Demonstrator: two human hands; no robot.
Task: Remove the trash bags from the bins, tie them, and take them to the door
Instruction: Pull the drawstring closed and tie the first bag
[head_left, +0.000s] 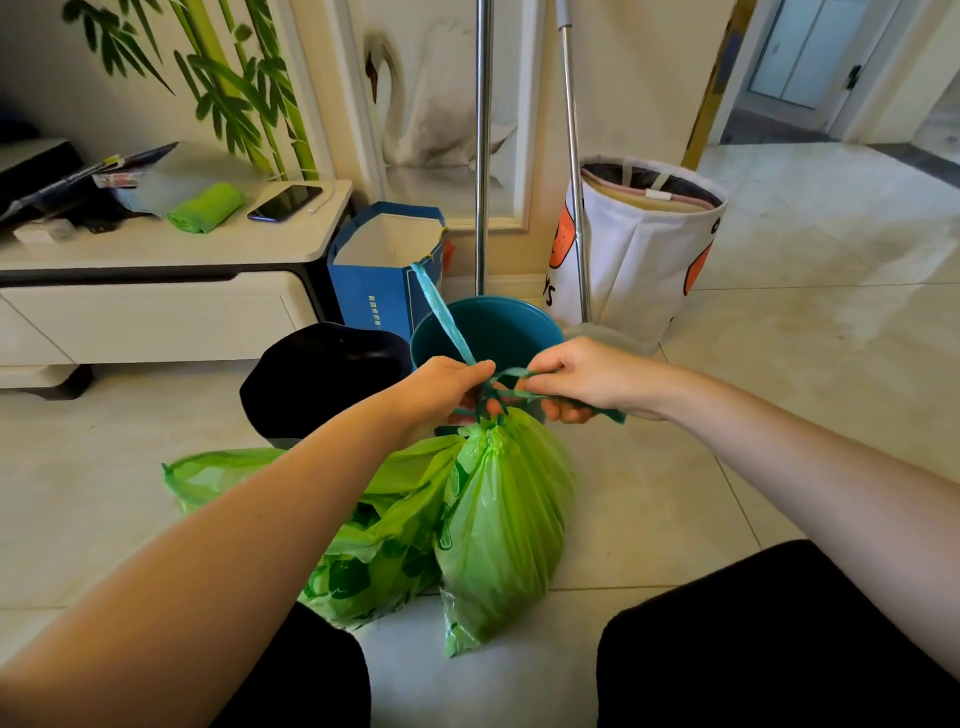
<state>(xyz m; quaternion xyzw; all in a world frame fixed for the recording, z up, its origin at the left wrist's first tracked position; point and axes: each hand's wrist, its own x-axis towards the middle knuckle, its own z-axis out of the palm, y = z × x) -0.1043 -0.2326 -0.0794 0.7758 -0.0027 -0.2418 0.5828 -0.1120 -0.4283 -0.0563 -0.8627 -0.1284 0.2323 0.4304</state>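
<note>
The person is tying the drawstring (457, 332) of a green trash bag (504, 519) that hangs gathered at its neck just in front of the teal bin (488, 325). The left hand (447, 384) pinches one teal strand, which runs up and away to the left; the right hand (576, 379) has its fingers curled round the other strand, whose end trails out to the right. A second green bag (374, 551) lies slumped on the floor, its mouth apparently not yet tied, beside the black bin (322, 374). To finish the knot well, both strands likely want an even outward pull, kept low against the gathered neck so nothing gapes. That second bag probably comes next.
</note>
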